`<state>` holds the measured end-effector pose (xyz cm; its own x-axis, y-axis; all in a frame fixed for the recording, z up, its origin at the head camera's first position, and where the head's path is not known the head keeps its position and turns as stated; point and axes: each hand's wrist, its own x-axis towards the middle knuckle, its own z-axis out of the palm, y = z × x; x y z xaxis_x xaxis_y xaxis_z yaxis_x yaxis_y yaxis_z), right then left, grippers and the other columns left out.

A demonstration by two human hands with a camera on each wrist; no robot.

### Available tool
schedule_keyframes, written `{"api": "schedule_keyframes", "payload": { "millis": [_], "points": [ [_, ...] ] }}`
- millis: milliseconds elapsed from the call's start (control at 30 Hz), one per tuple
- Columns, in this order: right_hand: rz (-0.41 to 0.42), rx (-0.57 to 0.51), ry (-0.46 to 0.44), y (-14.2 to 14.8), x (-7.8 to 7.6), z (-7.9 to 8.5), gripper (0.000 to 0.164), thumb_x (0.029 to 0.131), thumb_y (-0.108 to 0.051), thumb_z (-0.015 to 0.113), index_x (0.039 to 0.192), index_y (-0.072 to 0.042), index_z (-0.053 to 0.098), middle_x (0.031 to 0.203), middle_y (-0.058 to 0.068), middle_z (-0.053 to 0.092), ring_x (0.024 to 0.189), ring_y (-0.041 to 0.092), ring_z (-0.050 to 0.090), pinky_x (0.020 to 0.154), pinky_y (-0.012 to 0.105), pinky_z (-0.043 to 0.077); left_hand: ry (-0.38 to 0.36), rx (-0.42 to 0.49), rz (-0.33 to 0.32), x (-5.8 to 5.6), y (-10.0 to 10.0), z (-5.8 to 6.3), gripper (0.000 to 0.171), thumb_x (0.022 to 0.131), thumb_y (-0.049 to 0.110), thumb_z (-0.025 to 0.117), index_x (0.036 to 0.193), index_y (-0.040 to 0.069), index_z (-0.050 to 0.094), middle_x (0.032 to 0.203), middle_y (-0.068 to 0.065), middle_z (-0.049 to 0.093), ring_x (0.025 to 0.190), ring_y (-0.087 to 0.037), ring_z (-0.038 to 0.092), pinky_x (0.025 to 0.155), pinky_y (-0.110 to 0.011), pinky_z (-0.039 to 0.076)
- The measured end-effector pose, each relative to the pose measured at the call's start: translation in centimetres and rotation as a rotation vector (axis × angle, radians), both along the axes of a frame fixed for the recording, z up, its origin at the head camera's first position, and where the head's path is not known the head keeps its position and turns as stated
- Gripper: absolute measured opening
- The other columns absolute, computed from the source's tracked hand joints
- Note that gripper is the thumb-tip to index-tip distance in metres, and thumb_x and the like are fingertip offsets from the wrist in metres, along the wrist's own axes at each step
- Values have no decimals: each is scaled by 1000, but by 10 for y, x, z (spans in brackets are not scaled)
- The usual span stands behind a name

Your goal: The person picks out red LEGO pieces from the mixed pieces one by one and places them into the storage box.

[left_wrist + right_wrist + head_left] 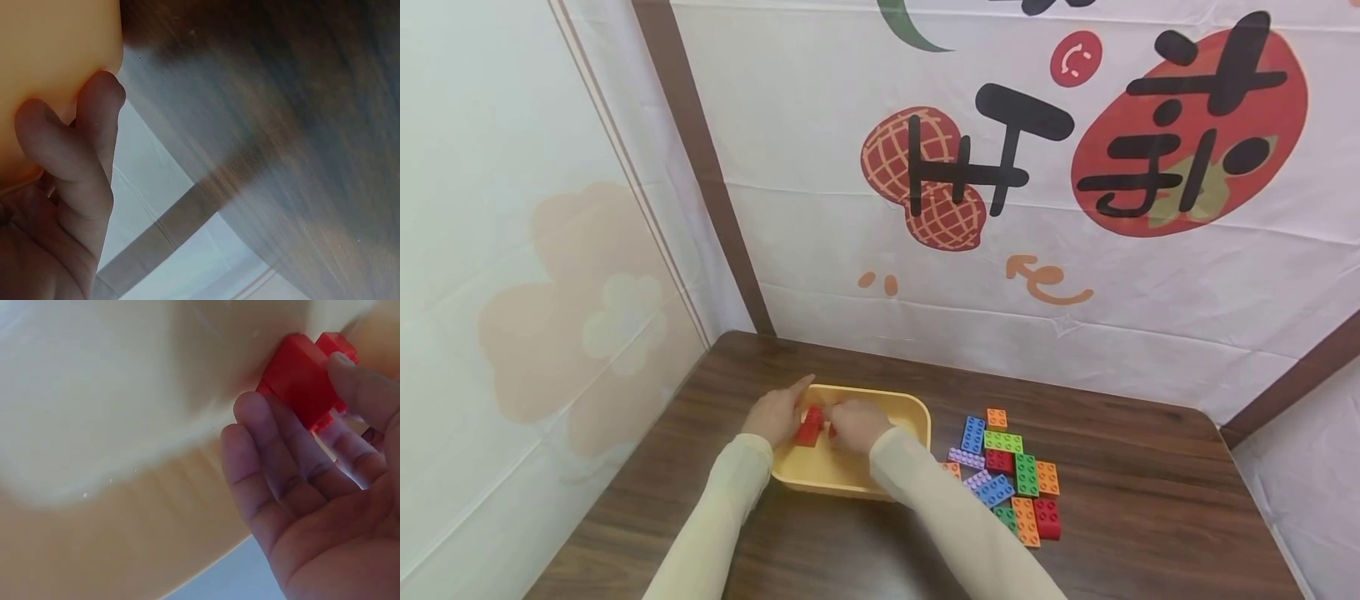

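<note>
A yellow plastic tray (917,410) stands on the brown table. At its left rim is my left hand (772,417), with bent fingers (59,147) pressed against the tray's outer wall (56,50). Inside the tray, my right hand (856,423) pinches a red toy building brick (300,381) between thumb and fingers. Another red piece (334,344) shows right behind that brick. From the head, red bricks (809,427) appear between both hands, over the tray's left half. My right hand hides part of them.
Right of the tray lies a loose group of building bricks: blue (973,434), light green (1003,442), dark green (1026,475), orange (1047,477), purple (966,457) and red (1047,518). White printed curtains (820,250) close off the table's back and left side.
</note>
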<state>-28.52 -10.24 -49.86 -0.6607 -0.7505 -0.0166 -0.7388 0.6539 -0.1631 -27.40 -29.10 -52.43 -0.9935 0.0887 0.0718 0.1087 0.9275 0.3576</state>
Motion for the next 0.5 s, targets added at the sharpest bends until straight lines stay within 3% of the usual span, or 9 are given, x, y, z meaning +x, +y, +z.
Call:
{"api": "schedule_keyframes", "payload": {
  "millis": [200,333,500],
  "points": [
    [-12,-8,77,-1,1,-5,23,87,-22,80,106,-17,68,73,-7,60,72,16,63,68,29,54,1,11,-3,-1,1,-1,60,90,3,63,149,10,51,59,-5,50,56,-27,51,63,-50,54],
    [-10,-21,70,-1,1,-8,26,88,-21,78,111,-16,67,74,-5,60,74,18,64,70,32,54,2,19,2,1,2,0,60,90,2,63,149,11,51,59,-5,49,55,-26,50,63,-49,54],
    [-16,-46,-5,2,0,-4,45,88,-22,79,129,-16,62,77,-5,61,75,17,62,76,32,55,5,18,-4,4,0,1,60,90,2,64,148,9,51,61,-5,51,57,-26,52,67,-51,55]
  ]
}}
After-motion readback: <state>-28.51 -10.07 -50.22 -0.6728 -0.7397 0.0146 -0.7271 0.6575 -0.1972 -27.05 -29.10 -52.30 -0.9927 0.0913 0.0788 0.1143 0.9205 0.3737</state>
